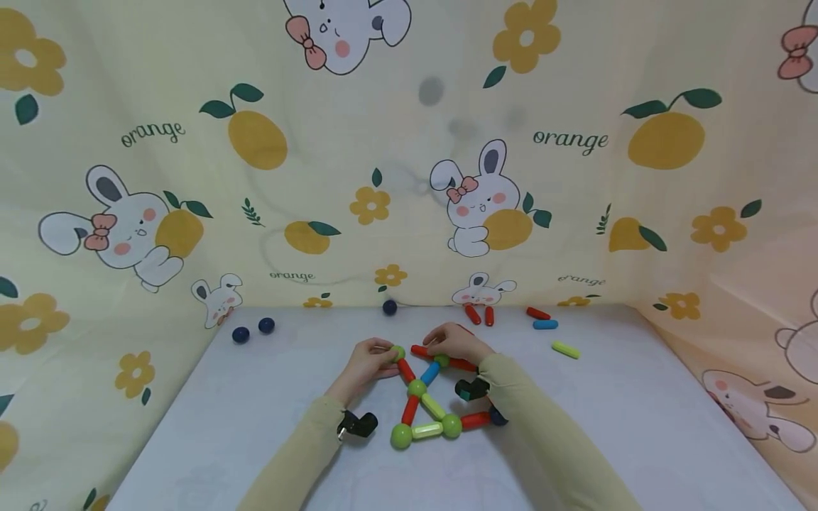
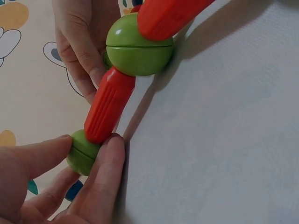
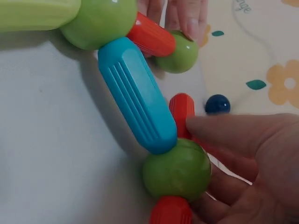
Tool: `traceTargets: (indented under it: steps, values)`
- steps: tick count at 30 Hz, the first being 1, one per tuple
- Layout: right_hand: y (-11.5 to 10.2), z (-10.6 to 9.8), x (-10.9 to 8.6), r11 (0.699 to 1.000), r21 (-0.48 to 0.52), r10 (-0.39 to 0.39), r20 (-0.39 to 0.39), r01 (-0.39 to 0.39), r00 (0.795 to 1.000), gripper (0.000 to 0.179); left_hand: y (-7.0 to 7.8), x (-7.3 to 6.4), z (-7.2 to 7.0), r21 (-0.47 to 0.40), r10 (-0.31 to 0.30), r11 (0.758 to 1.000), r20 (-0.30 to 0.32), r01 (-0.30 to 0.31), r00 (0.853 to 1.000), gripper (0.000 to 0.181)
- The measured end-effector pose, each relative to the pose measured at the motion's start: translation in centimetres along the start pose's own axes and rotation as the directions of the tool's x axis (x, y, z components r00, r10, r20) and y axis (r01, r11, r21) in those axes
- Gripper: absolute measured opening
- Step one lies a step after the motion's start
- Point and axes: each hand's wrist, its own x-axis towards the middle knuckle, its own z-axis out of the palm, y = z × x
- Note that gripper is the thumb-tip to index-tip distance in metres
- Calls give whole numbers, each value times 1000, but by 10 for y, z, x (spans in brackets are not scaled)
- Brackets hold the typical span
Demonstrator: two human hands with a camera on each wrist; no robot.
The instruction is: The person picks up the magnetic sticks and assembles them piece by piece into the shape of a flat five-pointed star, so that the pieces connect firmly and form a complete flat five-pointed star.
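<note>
The left hand [image 1: 369,360] pinches a glossy green plastic ball [image 2: 82,156], probably to steady it. The right hand [image 1: 461,343] pinches a red plastic rod [image 3: 181,106], likely controlling its angle.

Navy ball [image 1: 497,416] partly out of sight behind right sleeve [image 1: 543,419]

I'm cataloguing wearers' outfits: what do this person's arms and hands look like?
The left sleeve and right sleeve are long, plain, pale yellow-green. Each wrist bears a small black device. The left hand and right hand wear no gloves.
</note>
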Motion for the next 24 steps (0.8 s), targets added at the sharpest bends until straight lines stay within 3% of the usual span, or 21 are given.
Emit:
traceTargets:
  steps: [13,24]
  values:
    - [5,4,-2,998,66,-19,-35,21,999,25,-1,4,4,36,5,999,-15,-5,1000,31]
    - [7,-1,-6,995,75,-63,24,61,998,24,-2,4,10,68,32,997,-13,-31,999,32]
